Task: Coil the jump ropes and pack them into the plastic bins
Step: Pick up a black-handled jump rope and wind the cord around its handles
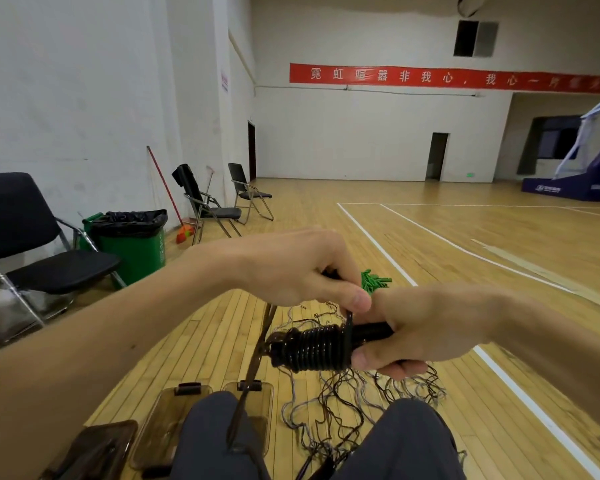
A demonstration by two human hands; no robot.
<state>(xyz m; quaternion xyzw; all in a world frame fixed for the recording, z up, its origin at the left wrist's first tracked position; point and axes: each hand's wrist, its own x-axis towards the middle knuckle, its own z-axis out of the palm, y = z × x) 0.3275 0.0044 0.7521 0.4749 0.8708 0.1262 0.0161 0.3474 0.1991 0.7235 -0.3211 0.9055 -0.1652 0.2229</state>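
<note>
My right hand (420, 327) grips the black handles of a jump rope (312, 348), whose cord is wound in tight turns around them. My left hand (302, 271) pinches the black cord just above the coil, by the right thumb. A loose length of the cord (253, 372) runs down from the left hand to my lap. A tangle of other ropes (354, 403) lies on the wooden floor below my hands, with green handles (374, 281) showing behind them. Several brown plastic bins (163, 424) with clip lids stand on the floor at lower left.
My knees in dark trousers (402, 441) fill the bottom of the view. A black folding chair (32, 244) and a green waste bin (136, 244) stand at left, with two more chairs (215, 199) by the wall. A basketball stand (589, 161) is far right.
</note>
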